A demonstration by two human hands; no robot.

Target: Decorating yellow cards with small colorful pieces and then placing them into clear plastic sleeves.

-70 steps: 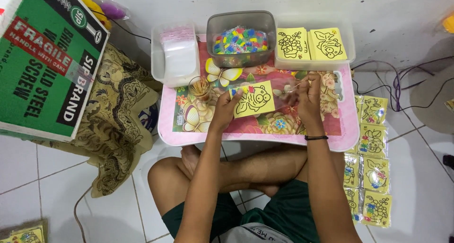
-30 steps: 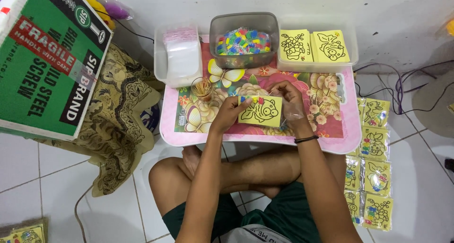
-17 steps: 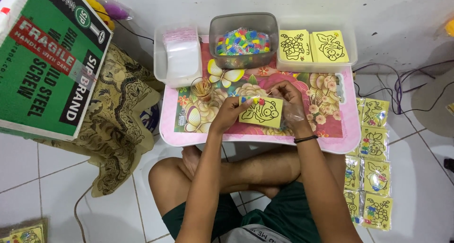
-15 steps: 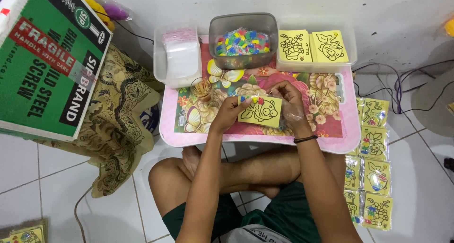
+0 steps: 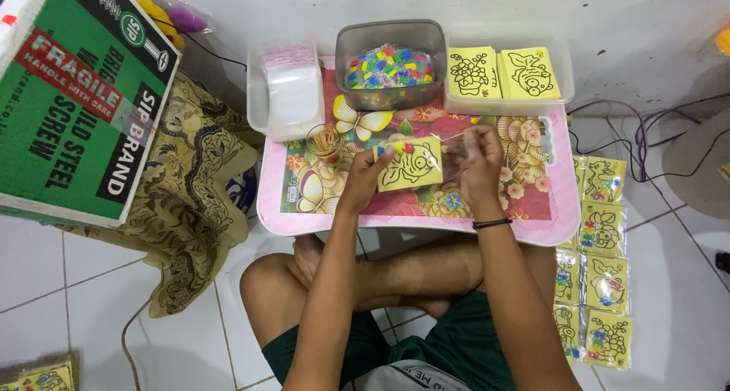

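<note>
At the centre of the frame, the left hand pinches the left edge of the yellow picture card, which has come down from its raised tilt to lie low over the pink counter. The right hand has closed in on the card's right side, fingers curled around a clear plastic sleeve. The card seems to be going into it.

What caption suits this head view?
Both hands, left hand and right hand, hold a yellow picture card over a pink tray table.
</note>
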